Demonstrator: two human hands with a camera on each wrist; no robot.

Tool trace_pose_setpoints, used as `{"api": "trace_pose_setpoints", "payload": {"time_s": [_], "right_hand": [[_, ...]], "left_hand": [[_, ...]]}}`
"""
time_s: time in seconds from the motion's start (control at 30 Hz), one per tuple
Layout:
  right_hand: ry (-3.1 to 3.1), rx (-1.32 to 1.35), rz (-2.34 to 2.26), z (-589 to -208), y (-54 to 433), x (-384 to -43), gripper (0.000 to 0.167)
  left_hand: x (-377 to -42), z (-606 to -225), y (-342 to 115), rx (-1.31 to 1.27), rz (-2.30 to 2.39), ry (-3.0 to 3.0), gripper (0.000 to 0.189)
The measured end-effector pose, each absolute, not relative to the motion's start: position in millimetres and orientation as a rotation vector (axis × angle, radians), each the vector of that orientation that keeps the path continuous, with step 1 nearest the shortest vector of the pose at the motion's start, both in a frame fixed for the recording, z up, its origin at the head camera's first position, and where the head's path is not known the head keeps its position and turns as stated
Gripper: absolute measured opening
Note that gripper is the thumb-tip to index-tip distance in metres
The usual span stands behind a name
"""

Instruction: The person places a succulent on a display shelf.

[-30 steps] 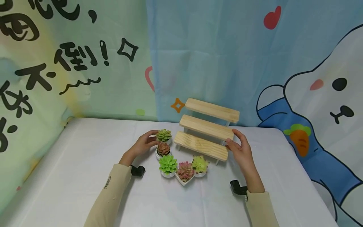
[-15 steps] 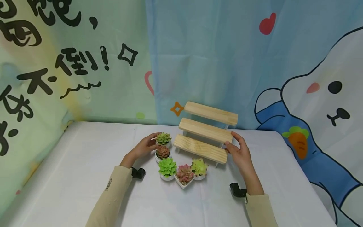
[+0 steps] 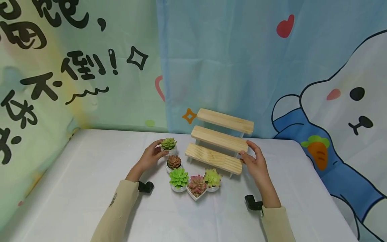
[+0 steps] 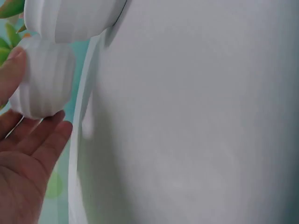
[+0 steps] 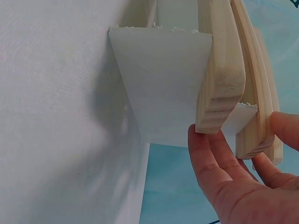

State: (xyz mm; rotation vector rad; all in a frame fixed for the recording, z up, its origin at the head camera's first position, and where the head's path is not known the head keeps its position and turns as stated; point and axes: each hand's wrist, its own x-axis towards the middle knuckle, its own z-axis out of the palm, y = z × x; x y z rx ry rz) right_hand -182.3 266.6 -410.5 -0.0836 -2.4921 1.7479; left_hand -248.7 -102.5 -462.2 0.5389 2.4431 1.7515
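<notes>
Where the head view looks down on the white cloth-covered tabletop (image 3: pixel 75 188), the left hand (image 3: pixel 148 157) holds a pale green rosette succulent in a small white pot (image 3: pixel 168 145) at the back end of a bent row. Next along sit a reddish-brown rosette succulent (image 3: pixel 174 162), a bright green spiky succulent (image 3: pixel 178 177), a pink succulent in a pointed white dish (image 3: pixel 197 186) and a yellow-green succulent (image 3: pixel 212 177), clustered left and in front of a three-tiered stand of pale wooden boards (image 3: pixel 214 158), presumably for easy reach. The right hand (image 3: pixel 257 164) grasps the stand's right end, probably to steady it.

From the left wrist, the thumb lies against one side of the ribbed pot and fingers against the other, a hold that seems meant to spare the leaves. Teal backdrop (image 4: pixel 56 212) shows past the pot's base, so it appears lifted. A second white pot (image 4: pixel 74 18) is just beside it.

From the right wrist, thumb and fingers curve about the board ends, beside a white side panel (image 5: pixel 159 79) that supports them; a fingertip touches the lowest board (image 5: pixel 222 60).
</notes>
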Motion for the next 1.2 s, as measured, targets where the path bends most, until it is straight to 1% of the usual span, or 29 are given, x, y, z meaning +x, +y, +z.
{"api": "trace_pose_setpoints", "payload": {"time_s": [0.4,0.63,0.93,1.2], "right_hand": [[-2.497,-0.104,1.765,-413,269,-182,0.059],[-2.526,-0.119,1.743,-413,268,-182,0.059],[-2.519,-0.103,1.736,-411,268,-184,0.059],[-2.525,-0.11,1.74,-411,267,-183,0.06]], "left_hand": [[-230,-462,-114,0.308,1.874,2.445,0.059],[-218,-453,-121,0.188,2.001,2.456,0.058],[-204,-443,-125,0.214,2.108,2.465,0.055],[-196,-439,-123,0.235,2.113,2.452,0.054]]}}
